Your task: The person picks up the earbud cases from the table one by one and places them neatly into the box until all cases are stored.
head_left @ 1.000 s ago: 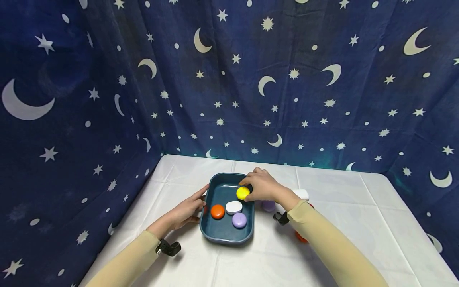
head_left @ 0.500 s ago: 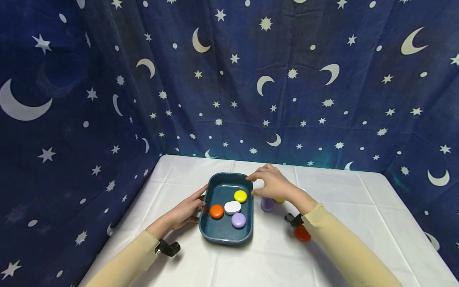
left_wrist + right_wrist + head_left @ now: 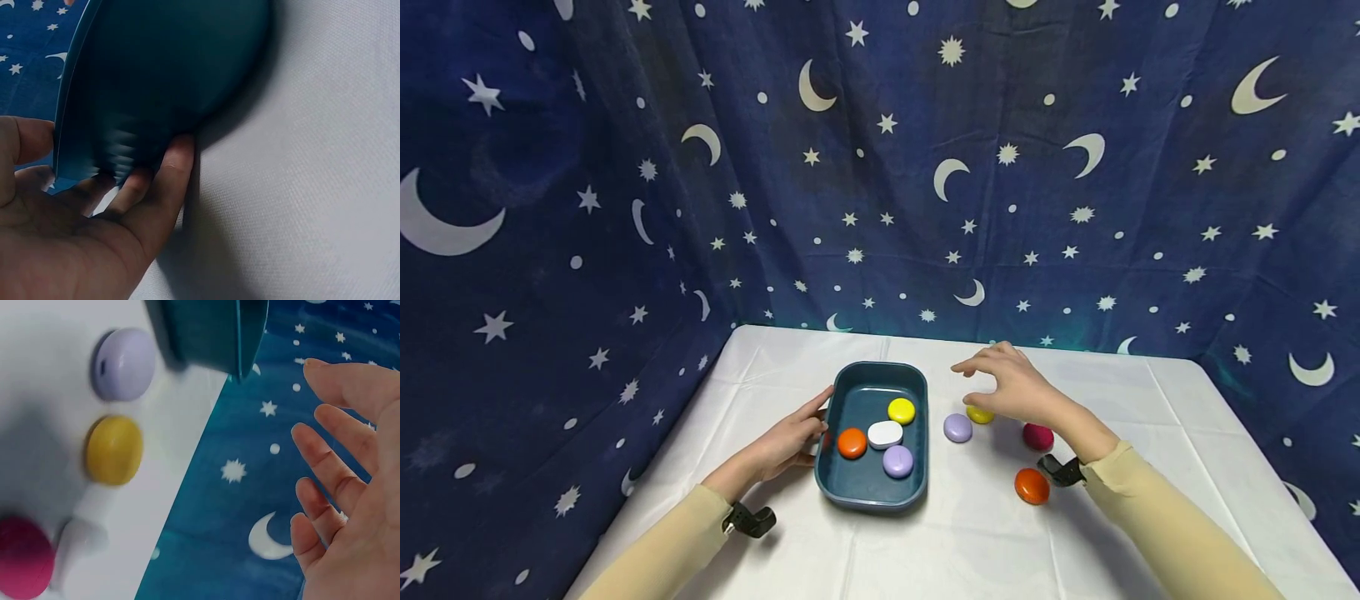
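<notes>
My left hand (image 3: pixel 786 443) rests its fingers against the outer left wall of a dark teal rectangular bin (image 3: pixel 872 502); the left wrist view shows several fingertips on that wall (image 3: pixel 156 81). Inside the bin lie glossy rounded pieces: yellow (image 3: pixel 901 411), white oblong (image 3: pixel 885 434), orange (image 3: pixel 852 443) and lavender (image 3: pixel 898 461). To the bin's right, my right hand (image 3: pixel 1018 387) hovers with nothing in it, fingers spread and thumb apart. Below it sits another yellow piece (image 3: pixel 980 414), partly covered by the hand in the head view.
On the white-covered table (image 3: pixel 955 542) lie a lavender piece with a small dark hole (image 3: pixel 125 364), a crimson one (image 3: pixel 1038 437) and an orange one (image 3: pixel 1032 487). A white piece (image 3: pixel 84 540) shows in the right wrist view. A starry blue curtain (image 3: pixel 880 167) hangs behind.
My right hand has let go of the yellow piece inside the bin and moved right, out over the table, uncovering loose pieces. The left hand has stayed at the bin.
</notes>
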Demonstrator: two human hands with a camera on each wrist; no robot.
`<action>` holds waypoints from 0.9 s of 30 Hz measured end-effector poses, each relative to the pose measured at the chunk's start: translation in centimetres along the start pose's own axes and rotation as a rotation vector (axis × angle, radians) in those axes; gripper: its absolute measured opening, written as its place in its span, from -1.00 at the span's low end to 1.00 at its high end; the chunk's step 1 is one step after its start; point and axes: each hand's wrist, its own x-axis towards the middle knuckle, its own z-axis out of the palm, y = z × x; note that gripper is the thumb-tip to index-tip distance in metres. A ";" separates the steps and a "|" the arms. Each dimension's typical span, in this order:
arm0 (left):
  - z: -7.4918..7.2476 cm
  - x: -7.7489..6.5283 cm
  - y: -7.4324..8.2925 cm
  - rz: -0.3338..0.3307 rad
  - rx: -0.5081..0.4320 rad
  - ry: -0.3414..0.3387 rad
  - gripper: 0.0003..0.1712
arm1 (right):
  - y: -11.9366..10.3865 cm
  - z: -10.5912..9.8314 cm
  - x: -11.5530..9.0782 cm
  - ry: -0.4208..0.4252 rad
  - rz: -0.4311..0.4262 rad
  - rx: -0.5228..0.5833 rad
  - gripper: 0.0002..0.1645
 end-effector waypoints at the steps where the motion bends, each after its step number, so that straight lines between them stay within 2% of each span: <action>1: 0.0 0.0 0.0 0.001 -0.001 0.002 -0.16 | 0.3 -0.1 -0.3 0.006 -0.003 0.000 -0.47; 7: -0.1 0.0 0.0 0.000 0.001 0.001 -0.15 | 2.0 -0.6 -2.4 0.034 0.004 0.001 -0.44; 14: -0.1 0.2 0.1 0.004 0.009 -0.011 -0.15 | 3.2 -0.7 -4.5 0.023 0.043 -0.002 -0.37; 19: -0.1 0.2 0.0 0.009 0.013 -0.012 -0.15 | 4.0 -0.5 -6.2 0.022 0.039 0.003 -0.39; 27: -0.3 0.2 -0.1 0.015 0.011 -0.014 -0.15 | 4.7 -0.2 -9.0 0.001 0.060 -0.041 -0.36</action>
